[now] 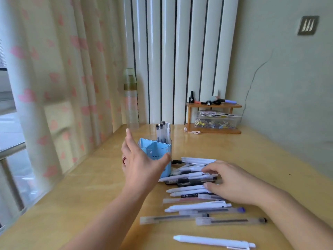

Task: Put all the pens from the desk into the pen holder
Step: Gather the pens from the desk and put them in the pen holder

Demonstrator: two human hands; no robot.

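Crowding desk [100, 186]: bottle [131, 105], wooden shelf [214, 105]

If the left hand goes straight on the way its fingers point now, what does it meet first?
Probably the clear bottle by the curtain. The left hand, open, passes just left of the blue pen holder; depth is unclear.

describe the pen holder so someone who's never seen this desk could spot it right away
On the wooden desk, look just behind the far end of the scattered pens, where the open left hand reaches. The pen holder is a light blue upright cup split into compartments, a few pens already standing in its back section, unlike the clear box on the wooden shelf.
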